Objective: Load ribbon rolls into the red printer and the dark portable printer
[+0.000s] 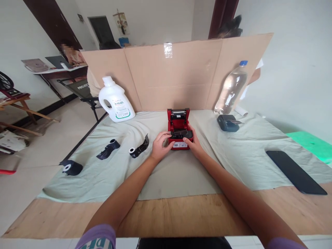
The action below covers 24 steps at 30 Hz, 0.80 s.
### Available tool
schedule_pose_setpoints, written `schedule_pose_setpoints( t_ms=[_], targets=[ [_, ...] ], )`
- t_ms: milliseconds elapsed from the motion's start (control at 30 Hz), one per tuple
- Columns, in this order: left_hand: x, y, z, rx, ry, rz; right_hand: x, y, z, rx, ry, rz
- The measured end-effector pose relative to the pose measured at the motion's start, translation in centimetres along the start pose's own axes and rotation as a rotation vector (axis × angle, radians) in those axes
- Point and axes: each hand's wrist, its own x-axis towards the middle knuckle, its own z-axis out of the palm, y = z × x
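- The left hand [161, 144] rests on the left side of a small red printer [179, 130], its fingers [166, 135] curled over the printer's dark front part and touching it.
- The right hand [193, 143] holds the printer's right front corner, fingers [187, 139] bent and pressed against the casing; whether they clamp it firmly cannot be told.
- The printer sits between the two hands on a pale cloth [233, 162] spread over the table [181, 214], its lid standing open on the far side of the fingers.
- Left of the left fingers lie three dark paper rolls: one [138, 148] near, one [109, 148] farther off, one [70, 167] well apart at the cloth's edge.
- Beyond them stands a white jug [116, 100].
- Right of the right fingers, farther back, sits a small dark device [227, 123] beside a clear bottle [230, 90].
- A black phone [295, 172] lies well apart to the right.
- A cardboard screen [176, 76] stands behind everything.
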Motion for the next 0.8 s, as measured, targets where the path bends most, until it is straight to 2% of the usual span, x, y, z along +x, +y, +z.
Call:
schedule_pose_setpoints(
  t_ms=[133,233,300,367,467,567,667,800],
  targets=[
    [0.0,-0.1,0.0,0.015,-0.004,0.019,-0.1,-0.1,-0.7,-0.102,0.008,-0.035],
    [-0.1,0.0,0.1,0.084,-0.013,0.049,0.4,-1.6,-1.8,-0.244,0.020,-0.131],
    [-0.2,-0.1,0.2,0.105,-0.046,0.068,1.3,-3.1,-2.4,-0.244,-0.005,-0.162],
    [-0.3,-0.2,0.4,0.098,-0.092,0.075,2.8,-4.5,-2.7,-0.215,-0.006,-0.122],
    [-0.3,-0.4,0.5,0.071,-0.117,0.087,5.4,-6.2,-2.7,-0.204,-0.013,0.027],
    [-0.2,-0.3,0.4,0.031,-0.103,0.073,7.5,-7.1,-2.5,-0.206,-0.162,0.229],
    [-0.2,-0.2,0.2,-0.013,-0.145,0.026,9.0,-7.7,-2.0,-0.366,-0.301,0.369],
    [-0.2,-0.1,0.1,-0.048,-0.140,-0.016,11.2,-8.1,-0.4,-0.773,-0.560,0.269]
  ],
)
